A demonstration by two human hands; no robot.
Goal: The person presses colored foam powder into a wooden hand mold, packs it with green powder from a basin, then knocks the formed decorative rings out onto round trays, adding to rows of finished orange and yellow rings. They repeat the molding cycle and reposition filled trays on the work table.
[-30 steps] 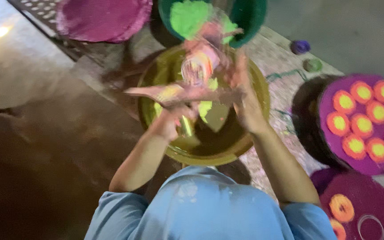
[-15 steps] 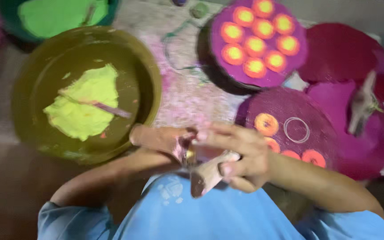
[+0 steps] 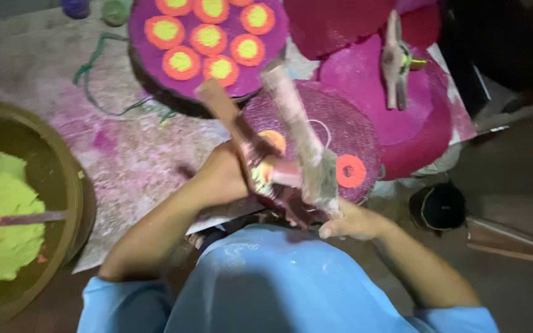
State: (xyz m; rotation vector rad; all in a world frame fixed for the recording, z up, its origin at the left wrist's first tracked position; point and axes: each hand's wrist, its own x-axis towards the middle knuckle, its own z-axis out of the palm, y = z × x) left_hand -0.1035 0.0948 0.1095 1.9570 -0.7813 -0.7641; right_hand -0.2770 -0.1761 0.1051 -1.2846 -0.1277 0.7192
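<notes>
My left hand (image 3: pixel 220 180) grips the brown handle (image 3: pixel 223 111) of a two-handled press tool. My right hand (image 3: pixel 351 223) holds the tool's other handle (image 3: pixel 303 142), which is grey with powder. The handles stand spread apart in a V. They meet low down, where a small orange-and-yellow lump (image 3: pixel 265 174) sits between them. The tool hangs over a dark magenta disc (image 3: pixel 347 126) that carries an orange ring (image 3: pixel 350 171), a thin white ring outline and part of another orange spot. My blue shirt fills the bottom of the view.
A wide bowl (image 3: pixel 72 203) of lime-green paste with a stick (image 3: pixel 29 217) in it stands at left. A purple disc (image 3: pixel 146 24) with several orange-yellow circles lies at the top. Plain magenta discs (image 3: pixel 371 80) at right bear a second grey tool (image 3: pixel 395 58). A black round cap (image 3: pixel 442 206) sits at right.
The view swung from the green-paste bowl to the discs. Both hands carried the tool from over the bowl to over the dark magenta disc, and its handles now stand spread.
</notes>
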